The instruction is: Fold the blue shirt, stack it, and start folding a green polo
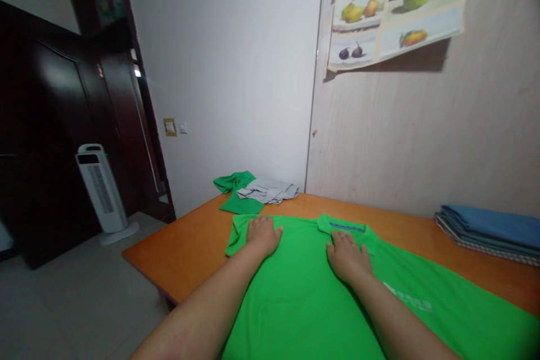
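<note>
A bright green polo shirt (304, 287) lies spread flat on an orange wooden table (185, 250), collar toward the wall. My left hand (264, 234) rests palm down on the shirt's left shoulder, fingers stretched flat. My right hand (346, 253) lies flat just below the collar (340, 226), fingers spread and pointing at it. Neither hand holds anything. White printing (411, 298) shows on the shirt to the right of my right forearm.
A crumpled green garment (234, 191) and a grey one (268, 190) lie at the table's far corner. A stack of folded blue cloths (489, 232) sits at the right. A white tower fan (103, 191) stands on the floor left, by a dark door.
</note>
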Demonstrator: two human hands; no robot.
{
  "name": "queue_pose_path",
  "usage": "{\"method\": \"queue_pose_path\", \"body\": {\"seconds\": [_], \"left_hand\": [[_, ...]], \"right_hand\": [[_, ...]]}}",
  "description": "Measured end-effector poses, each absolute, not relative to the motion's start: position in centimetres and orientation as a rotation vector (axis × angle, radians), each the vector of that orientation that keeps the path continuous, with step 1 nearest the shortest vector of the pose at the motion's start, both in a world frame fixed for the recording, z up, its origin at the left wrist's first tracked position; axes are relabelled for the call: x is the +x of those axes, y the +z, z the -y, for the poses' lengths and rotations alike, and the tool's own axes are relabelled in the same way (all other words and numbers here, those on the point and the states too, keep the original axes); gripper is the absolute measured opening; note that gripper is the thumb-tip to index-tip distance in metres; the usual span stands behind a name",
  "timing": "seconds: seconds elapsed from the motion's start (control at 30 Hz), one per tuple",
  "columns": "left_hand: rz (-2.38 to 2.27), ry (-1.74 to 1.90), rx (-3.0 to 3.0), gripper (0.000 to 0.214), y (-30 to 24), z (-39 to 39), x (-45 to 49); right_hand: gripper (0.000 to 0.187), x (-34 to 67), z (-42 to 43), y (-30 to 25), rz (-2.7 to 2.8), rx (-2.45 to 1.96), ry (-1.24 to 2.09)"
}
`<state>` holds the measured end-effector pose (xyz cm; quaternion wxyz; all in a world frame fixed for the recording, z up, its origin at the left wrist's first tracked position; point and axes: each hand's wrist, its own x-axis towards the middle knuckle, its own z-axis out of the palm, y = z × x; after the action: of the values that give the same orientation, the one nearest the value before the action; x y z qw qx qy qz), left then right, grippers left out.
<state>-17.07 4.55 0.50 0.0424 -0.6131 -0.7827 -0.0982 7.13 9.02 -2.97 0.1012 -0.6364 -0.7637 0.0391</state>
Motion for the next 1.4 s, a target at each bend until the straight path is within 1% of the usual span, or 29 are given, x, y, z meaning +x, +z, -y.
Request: {"method": "queue_pose_path", "body": {"seconds": [0.13, 0.37, 0.5, 0.63, 0.77, 0.87, 0.97, 1.03, 1.2, 1.4], "left_hand": [[2.331, -0.251, -2.11, 0.073, -0.1, -4.3, -16.3], [2.39, -0.198, -2.131, 0.073, 0.5, -4.1, -17.8], [2.364, -0.191, -2.181, 0.077, 1.0, -3.5, -15.9], [2.29, -0.16, -2.339, 0.087, 0.7, -2.1, -13.4], [2.245, -0.154, -2.38, 0.093, 0.2, -1.3, -12.5], [2.231, -0.158, -2.377, 0.094, 0.0, -1.4, -12.5], [2.229, -0.15, -2.373, 0.094, 0.0, -1.5, -12.6], [2.223, -0.154, -2.375, 0.094, -0.1, -1.6, -12.6], [2.209, -0.202, -2.366, 0.093, -0.2, -1.5, -12.5], [2.22, -0.225, -2.367, 0.091, -0.1, -1.3, -12.5]], "right_hand": [[0.061, 7.3, -9.1, -3.0, 2.264, -1.885, 0.117], [0.061, 7.3, -9.3, -3.4, 2.25, -1.858, 0.108], [0.06, 7.3, -9.3, -3.2, 2.232, -1.86, 0.118], [0.06, 7.2, -9.2, -3.2, 2.21, -1.84, 0.143], [0.059, 7.7, -9.6, -3.2, 2.037, -1.768, 0.156], [0.058, 8.7, -10.0, -2.6, 1.852, -1.732, 0.127], [0.058, 9.8, -10.2, -1.6, 1.803, -1.759, 0.082], [0.054, 10.2, -10.1, -1.0, 1.844, -1.746, 0.066], [0.032, 9.3, -9.6, -0.4, 2.116, -1.655, 0.066], [0.033, 7.9, -10.1, -0.6, 2.213, -1.75, 0.016]]}}
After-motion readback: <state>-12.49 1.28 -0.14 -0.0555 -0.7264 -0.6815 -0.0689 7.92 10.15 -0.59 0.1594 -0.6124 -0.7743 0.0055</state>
